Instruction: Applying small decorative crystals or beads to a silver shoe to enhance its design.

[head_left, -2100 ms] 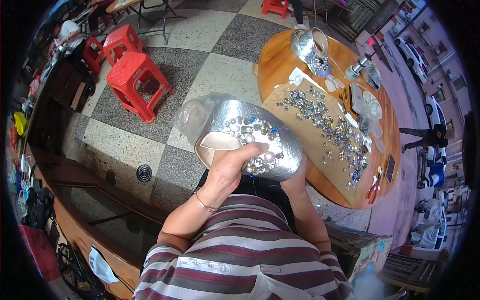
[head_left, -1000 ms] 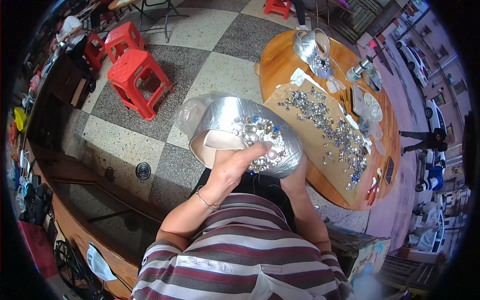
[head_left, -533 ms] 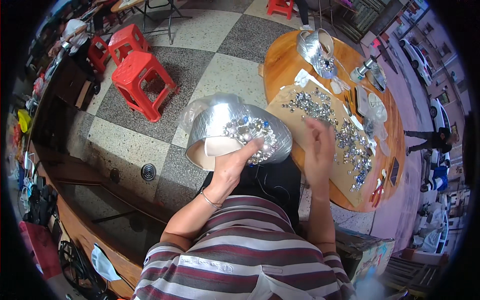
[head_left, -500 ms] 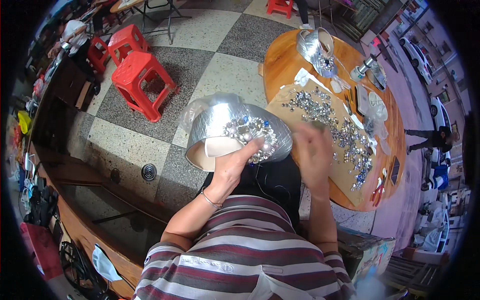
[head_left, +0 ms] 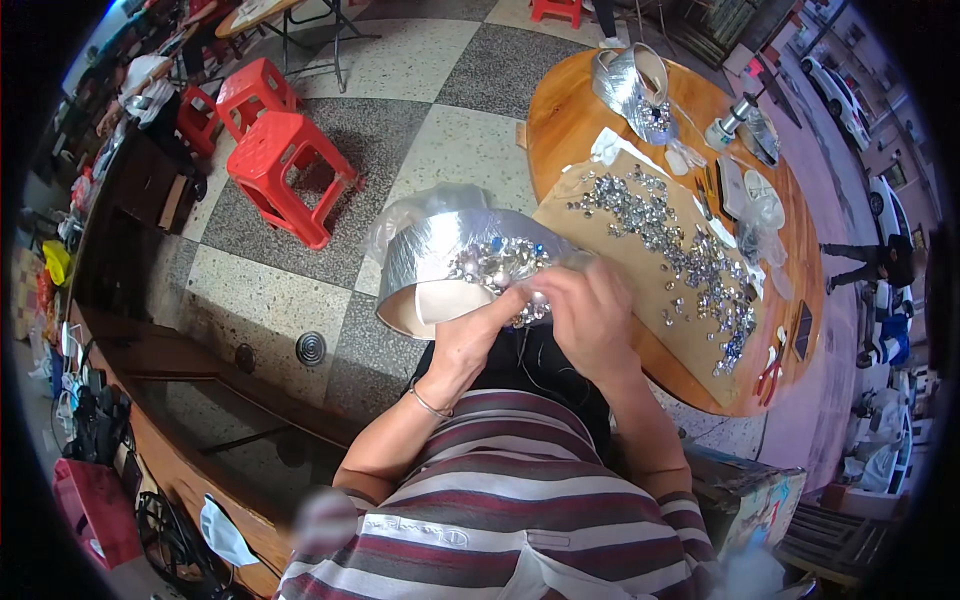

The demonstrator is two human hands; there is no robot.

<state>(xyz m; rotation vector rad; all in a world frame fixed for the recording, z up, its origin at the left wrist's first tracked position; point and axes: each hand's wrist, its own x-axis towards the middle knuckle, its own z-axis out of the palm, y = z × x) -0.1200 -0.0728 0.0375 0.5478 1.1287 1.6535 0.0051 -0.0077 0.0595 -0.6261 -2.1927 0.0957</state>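
My left hand [head_left: 462,348] grips a silver shoe upper [head_left: 428,246] with a cream lining, thumb on top near its edge. A cluster of clear, pearly and blue beads and stones [head_left: 500,262] covers part of its outer face. Clear plastic film sticks up behind it. Over that cluster, close to my left thumb, my right hand [head_left: 592,318] has its fingers pinched together. Whatever lies between those fingertips is too small and blurred to make out. A thin thread hangs below the upper, against dark cloth on my lap.
On the right, an oval wooden table [head_left: 560,100] carries a brown board [head_left: 600,255] with scattered gems [head_left: 690,260]. Another silver upper [head_left: 618,90], a metal-topped container [head_left: 728,125], tweezers, plastic bags and red-handled pliers [head_left: 768,375] lie around it. Red stools [head_left: 270,160] stand at left.
My right hand has come left from beside the upper to the bead cluster, its fingers closing into a pinch. My left hand keeps its hold on the upper.
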